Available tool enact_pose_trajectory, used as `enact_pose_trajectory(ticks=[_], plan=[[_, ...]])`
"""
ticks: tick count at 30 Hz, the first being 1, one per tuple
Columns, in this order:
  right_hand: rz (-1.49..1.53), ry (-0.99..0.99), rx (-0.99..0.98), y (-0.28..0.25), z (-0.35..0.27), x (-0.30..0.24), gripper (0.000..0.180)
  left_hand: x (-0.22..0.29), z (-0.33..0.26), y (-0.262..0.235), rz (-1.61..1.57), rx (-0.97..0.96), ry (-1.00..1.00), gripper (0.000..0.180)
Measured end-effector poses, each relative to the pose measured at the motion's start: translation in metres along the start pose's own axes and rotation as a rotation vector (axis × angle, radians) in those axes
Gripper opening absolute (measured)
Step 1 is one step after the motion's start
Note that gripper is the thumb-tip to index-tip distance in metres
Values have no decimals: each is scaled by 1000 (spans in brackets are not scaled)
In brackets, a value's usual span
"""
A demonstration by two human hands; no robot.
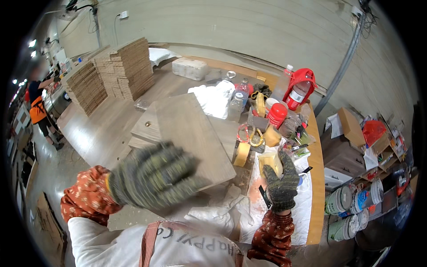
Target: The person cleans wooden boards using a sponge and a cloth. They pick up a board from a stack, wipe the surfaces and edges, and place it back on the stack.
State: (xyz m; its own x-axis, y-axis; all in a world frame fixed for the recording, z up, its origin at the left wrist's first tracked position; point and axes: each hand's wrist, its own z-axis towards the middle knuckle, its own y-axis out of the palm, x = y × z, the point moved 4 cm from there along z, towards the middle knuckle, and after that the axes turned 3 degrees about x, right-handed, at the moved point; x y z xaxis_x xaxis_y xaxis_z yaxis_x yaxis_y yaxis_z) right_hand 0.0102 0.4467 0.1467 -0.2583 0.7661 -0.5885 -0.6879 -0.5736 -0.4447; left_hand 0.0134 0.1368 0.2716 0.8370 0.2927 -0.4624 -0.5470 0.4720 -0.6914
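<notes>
My left hand (153,175), in a grey-green knitted glove, is blurred, its fingers stretched out flat over the near left part of a wood-grain board (191,133). The board lies tilted across other wood-grain panels (147,127) on the table. My right hand (282,184), in a matching glove, has thumb and fingers around a pale yellow sponge-like block (270,162). This block rests over a stained white cloth (302,191) at the table's right side. Another yellow block (241,154) sits left of it. A black-handled tool (264,196) lies beside my right wrist.
Stacked brown boards (124,71) stand at the back left. Bottles (240,100), a red can (277,114), tape rolls and small tools crowd the table's right side. A white wrapped block (190,68) lies at the back. Buckets (339,200) stand right; a person (38,104) is far left.
</notes>
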Motion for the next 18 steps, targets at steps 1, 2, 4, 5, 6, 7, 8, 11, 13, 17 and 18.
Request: enact_pose_trajectory(ticks=[1, 2, 4, 5, 6, 7, 8, 11, 13, 17, 18], plan=[[-33, -26, -16, 4, -5, 7, 53, 7, -1, 1, 31, 20, 29, 39], [-60, -55, -36, 7, -9, 12, 54, 9, -1, 0, 90, 23, 50, 37], [-163, -140, -92, 8, -15, 11, 56, 13, -3, -3, 213, 24, 91, 33], [-144, -137, -94, 8, -18, 15, 57, 13, -6, -5, 214, 24, 49, 32], [-126, -133, -97, 9, -20, 21, 57, 13, -9, -7, 216, 25, 7, 31], [-103, -119, -93, 11, -20, 21, 57, 12, -13, -10, 216, 21, -24, 30], [58, 143, -104, 10, -18, 24, 56, 10, -23, -13, 224, -21, -65, 34], [-202, -3, -83, 12, -23, 31, 53, 4, -47, -23, 293, -88, -176, 38], [-293, 26, -141, 26, -24, 32, 54, 6, -52, -29, 364, -138, -256, 38], [-529, 47, -296, 53, -32, 51, 61, 4, -30, -10, 310, -131, -347, 36], [-571, 90, -328, 53, -32, 53, 62, 3, -28, -8, 288, -134, -350, 37]])
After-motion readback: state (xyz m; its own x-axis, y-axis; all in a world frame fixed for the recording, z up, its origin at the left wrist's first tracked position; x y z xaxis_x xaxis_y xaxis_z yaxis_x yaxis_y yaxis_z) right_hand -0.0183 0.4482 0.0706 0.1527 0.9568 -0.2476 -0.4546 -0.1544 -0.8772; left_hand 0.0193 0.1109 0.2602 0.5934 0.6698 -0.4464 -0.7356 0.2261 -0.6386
